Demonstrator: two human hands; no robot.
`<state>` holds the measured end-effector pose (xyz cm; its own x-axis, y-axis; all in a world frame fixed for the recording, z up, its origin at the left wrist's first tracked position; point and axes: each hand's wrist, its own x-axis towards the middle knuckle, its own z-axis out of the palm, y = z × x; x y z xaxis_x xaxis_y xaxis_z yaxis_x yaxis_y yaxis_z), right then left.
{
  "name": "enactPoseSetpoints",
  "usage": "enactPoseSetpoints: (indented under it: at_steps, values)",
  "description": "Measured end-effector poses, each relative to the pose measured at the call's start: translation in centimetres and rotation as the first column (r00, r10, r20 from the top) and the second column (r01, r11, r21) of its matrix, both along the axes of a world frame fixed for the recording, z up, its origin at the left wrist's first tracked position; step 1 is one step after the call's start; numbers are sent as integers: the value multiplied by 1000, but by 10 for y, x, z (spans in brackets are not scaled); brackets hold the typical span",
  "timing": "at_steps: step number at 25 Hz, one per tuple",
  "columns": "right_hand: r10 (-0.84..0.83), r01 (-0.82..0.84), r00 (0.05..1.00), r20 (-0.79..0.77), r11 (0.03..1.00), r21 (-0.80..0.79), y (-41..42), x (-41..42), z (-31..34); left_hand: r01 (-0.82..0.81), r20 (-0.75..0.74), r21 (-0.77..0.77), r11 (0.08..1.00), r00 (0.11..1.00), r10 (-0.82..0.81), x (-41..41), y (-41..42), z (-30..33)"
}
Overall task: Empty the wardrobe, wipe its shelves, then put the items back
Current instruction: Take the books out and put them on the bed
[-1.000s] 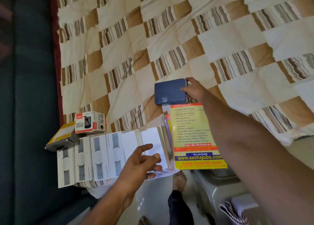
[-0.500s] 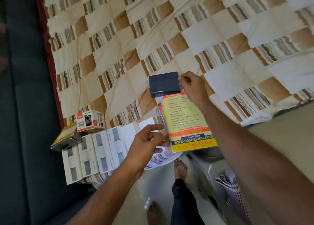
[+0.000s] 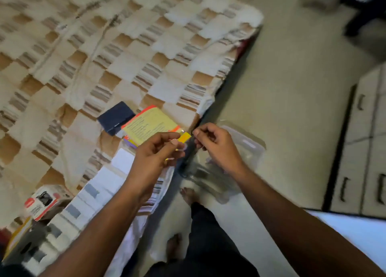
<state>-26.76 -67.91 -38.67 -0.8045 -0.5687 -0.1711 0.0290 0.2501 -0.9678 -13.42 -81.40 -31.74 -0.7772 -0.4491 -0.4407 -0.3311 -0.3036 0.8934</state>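
- Both forearms reach forward from the bottom edge, wrists close together over the edge of the bed.
- Left hand point(image 3: 155, 151): fingers curled, thumb and forefinger pinching the near corner of the yellow booklet point(image 3: 150, 124); view blurred, so the exact contact is hard to make out.
- Right hand point(image 3: 217, 145): fingers curled in, tips pinched together just right of the left fingertips; cannot tell whether they hold anything.
- Under the right fingers: a clear plastic container point(image 3: 248, 149) on the floor, see-through and smeared by motion.
- Booklet: yellow cover, orange border, lines of small print, lying on the checked bedspread point(image 3: 125, 57) just beyond the left fingers.
- Past the booklet, left of it and touching its edge: a dark blue box point(image 3: 116, 118), flat on the bedspread.
- Near left of the left wrist: a row of white boxes point(image 3: 92, 193) with grey patches.
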Motion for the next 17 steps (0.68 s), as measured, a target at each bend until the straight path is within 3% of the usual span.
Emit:
enactPoseSetpoints:
  at_steps: [3,7,11,17]
  values:
    - [-232,232,971,-60,973,-2,86,64,42,231,-106,-53,972,966,-235,20,50,27]
    - [-460,463,885,-69,886,23,202,154,78,505,-191,-118,855,833,-518,39,139,60]
    - [-735,741,668,-117,671,18,323,229,106,757,-234,-137,639,602,-763,50,265,74]
    - [-931,937,348,-111,349,5,484,330,114,926,-273,-111,361,321,-907,92,444,82]
